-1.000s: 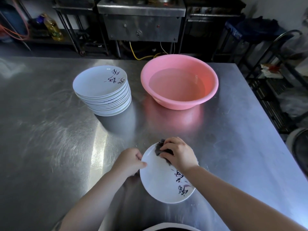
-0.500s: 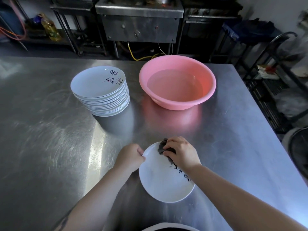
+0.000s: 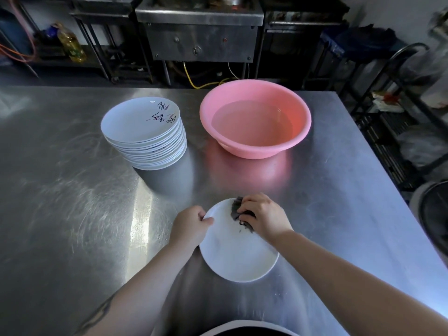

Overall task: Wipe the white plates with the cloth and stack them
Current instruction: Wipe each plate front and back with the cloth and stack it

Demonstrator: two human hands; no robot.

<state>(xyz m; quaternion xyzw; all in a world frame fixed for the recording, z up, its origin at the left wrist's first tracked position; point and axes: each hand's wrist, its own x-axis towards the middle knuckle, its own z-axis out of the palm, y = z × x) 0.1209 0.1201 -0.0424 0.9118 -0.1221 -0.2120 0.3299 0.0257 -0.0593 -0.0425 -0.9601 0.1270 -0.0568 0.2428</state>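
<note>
A white plate (image 3: 237,253) lies near the front edge of the steel table. My left hand (image 3: 191,223) grips the plate's left rim, thumb on top. My right hand (image 3: 263,215) holds a dark crumpled cloth (image 3: 236,210) and presses it onto the far part of the plate. The plate's printed marking is mostly hidden under that hand. A stack of several white plates (image 3: 145,132) with dark script on the top one stands at the back left of the table.
A pink basin (image 3: 255,118) holding water sits at the back, right of the stack. The steel table (image 3: 72,202) ends on the right beside a wire rack (image 3: 392,112). Stoves and a yellow oil bottle (image 3: 71,43) stand behind.
The plate has turned under my hands, so its printed script went from the near right rim to beneath my right hand. The cloth stays on the plate's far part.
</note>
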